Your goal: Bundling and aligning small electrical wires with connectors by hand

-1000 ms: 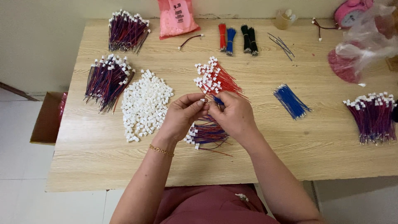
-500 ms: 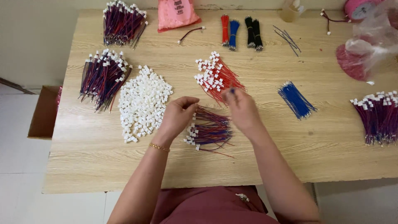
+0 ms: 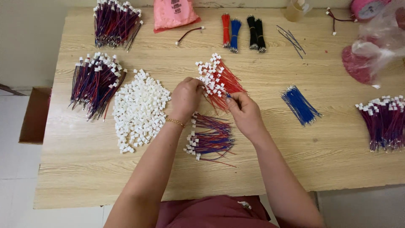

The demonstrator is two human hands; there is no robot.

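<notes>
Both hands have shifted up from the mixed red-and-blue bundle (image 3: 209, 140) toward the red wire pile (image 3: 219, 82) since half a second ago. Left hand (image 3: 185, 98) sits at the pile's left edge, fingers curled together on one of its white connectors; exact grip hidden by the knuckles. Right hand (image 3: 244, 113) lies just below the pile, thumb and forefinger pinching a short blue wire (image 3: 228, 96) whose tip points at the left hand.

Loose white connectors (image 3: 139, 109) heaped left of the pile, touching nothing. Finished purple bundles (image 3: 96, 86) farther left. Blue wire bundle (image 3: 300, 104) well right of the pile. Red, blue and black wire coils (image 3: 243, 31) above it, near the far edge of the bench (image 3: 295, 164). Pink bag (image 3: 174, 13) up-left of the pile.

Risks, as I judge them: blue tip may miss the connector slot because the fingers cover it; the tug on one connector could drag tangled red wires out of the pile; the pinched wire is thin and could slip or bend.
</notes>
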